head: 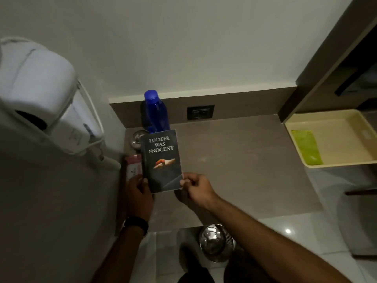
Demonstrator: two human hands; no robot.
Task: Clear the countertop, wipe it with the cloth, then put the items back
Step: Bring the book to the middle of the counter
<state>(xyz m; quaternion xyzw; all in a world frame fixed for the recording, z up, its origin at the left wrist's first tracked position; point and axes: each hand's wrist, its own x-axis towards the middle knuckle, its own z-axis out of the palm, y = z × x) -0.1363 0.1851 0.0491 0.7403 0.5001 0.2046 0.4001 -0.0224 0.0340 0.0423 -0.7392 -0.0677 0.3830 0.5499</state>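
Two hands: both on the book (162,160), no free hand.
Left hand (138,193): fingers curled round the book's lower-left edge by the spine.
Right hand (195,189): pinching the lower-right corner between thumb and fingers.
Book: 1, dark cover facing up, held at the left end of the bench (234,160); can't tell if its far edge touches the surface.
Bottle (156,111): 1, blue, upright in the back-left corner, just behind the book.
Metal dish (137,137): 1, partly hidden by the book; can't tell what it is.
Pink packet (133,166): 1, at the left edge, just beside the book.
Cloth (306,147): 1, green, lying flat in the tray (336,139), well apart from both hands.
Tray: 1, cream, on the right end.
Off-bench: 1 steel-lidded bin (214,242) on the floor, 1 wall socket (200,112), 1 hair dryer (40,88) on the left wall.
Progress: looks early to me. Three items sit on the bench, the cloth is not in hand.
Caveat: could equally be put-back; one frame doesn't settle it.
Left, if early: clear bottle, dish, packet; wipe; return all four.
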